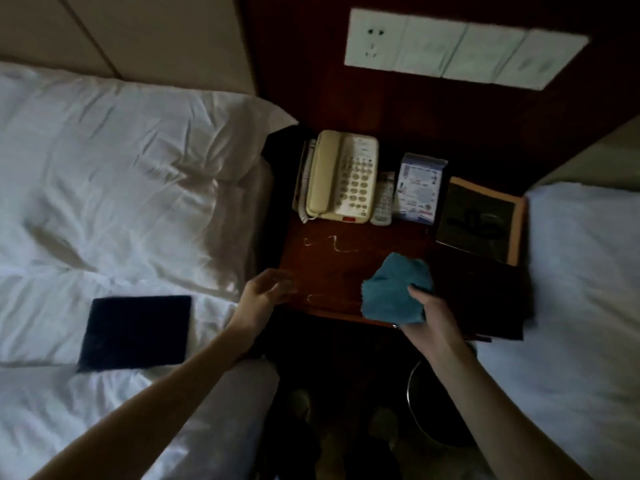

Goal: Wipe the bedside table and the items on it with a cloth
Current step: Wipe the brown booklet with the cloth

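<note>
A big white bed [104, 209] fills the left side of the room, with a soft pillow [156, 133] at its top. Another white bed [581, 278] sits on the right. Between them stands a dark red wooden desk [346, 258], and a long white plate of switches [464, 46] is on the wall above it. A flat dark pad [136, 332] lies on the left bed, near the desk. Another flat dark thing [485, 299] covers the front right part of the desk, and I cannot tell what it is. Behind it is a black tray with a wooden rim [517, 226], with something dark coiled inside. At the back left of the desk is a cream phone [341, 178]. A round bin [436, 403] stands on the floor below the desk. The blue cloth [391, 292] is bunched up on the front of the desk, just beside the dark flat thing. The right hand [429, 313] grips the cloth from the near side. The left hand [263, 292] is well apart from it, at the front left corner of the desk, with loose, blurry fingers and nothing in it. A small blue and white box [419, 188] stands beside the phone, and a thin white remote [383, 199] lies between them. A few thin pale streaks [332, 244] show on the wood.
</note>
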The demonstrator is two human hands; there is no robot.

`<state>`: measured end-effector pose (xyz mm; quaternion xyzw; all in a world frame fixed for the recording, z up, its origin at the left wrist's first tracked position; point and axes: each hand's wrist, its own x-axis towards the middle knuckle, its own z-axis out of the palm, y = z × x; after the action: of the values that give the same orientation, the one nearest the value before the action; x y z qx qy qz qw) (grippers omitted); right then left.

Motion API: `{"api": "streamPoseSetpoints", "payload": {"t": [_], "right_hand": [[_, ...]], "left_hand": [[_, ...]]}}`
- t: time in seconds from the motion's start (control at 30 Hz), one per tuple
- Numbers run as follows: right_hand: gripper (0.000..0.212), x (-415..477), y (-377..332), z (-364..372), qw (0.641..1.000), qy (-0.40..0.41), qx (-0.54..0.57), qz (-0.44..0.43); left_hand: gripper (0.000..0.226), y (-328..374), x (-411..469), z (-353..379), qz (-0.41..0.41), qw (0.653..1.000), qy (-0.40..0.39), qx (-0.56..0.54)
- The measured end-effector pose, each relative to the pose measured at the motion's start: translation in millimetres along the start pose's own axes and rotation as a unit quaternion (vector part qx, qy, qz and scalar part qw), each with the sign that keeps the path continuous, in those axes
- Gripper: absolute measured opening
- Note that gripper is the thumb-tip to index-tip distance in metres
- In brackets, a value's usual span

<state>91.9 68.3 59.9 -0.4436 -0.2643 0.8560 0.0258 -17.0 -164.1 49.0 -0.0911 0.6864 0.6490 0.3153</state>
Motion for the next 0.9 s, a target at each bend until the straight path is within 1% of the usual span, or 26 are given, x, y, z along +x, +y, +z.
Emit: {"api": "streamPoseSetpoints", "payload": {"t": [0.1,0.17,0.33,0.4,0.47,0.57,0.67,0.73,0.8,0.9], "right_hand": [[0.034,-5,-30,-37,1.000,0.003,0.019,-0.025],[0.029,-7,-47,-58,0.998,0.002,0.048,-0.042],[0.028,-7,-85,-98,0.993,0.043,0.085,-0.064],[0.026,-6,-98,-109,0.991,0.058,0.100,-0.074],[0.028,-2,-108,-118,0.988,0.074,0.111,-0.081],[0.029,4,-123,-129,0.987,0.069,0.110,-0.097],[0.034,10,-137,-139,0.985,0.071,0.116,-0.103],[0.041,14,-145,-147,0.984,0.080,0.121,-0.101],[0.043,18,-152,-153,0.983,0.086,0.127,-0.098],[0.043,23,-161,-161,0.981,0.094,0.134,-0.103]], "left_hand": [[0.012,2,14,53,-0.004,0.999,-0.037,0.029],[0.011,4,23,88,-0.006,0.999,-0.042,0.031],[0.011,9,48,166,-0.001,0.998,-0.053,0.043],[0.012,8,60,191,0.006,0.996,-0.049,0.080],[0.013,7,72,213,0.014,0.991,-0.047,0.123],[0.013,2,89,245,0.027,0.982,-0.050,0.182],[0.017,-6,105,275,0.032,0.963,-0.033,0.265],[0.027,-12,116,296,0.024,0.948,-0.018,0.316],[0.036,-17,126,314,0.028,0.932,-0.005,0.361],[0.049,-26,139,336,0.063,0.889,0.008,0.454]]}}
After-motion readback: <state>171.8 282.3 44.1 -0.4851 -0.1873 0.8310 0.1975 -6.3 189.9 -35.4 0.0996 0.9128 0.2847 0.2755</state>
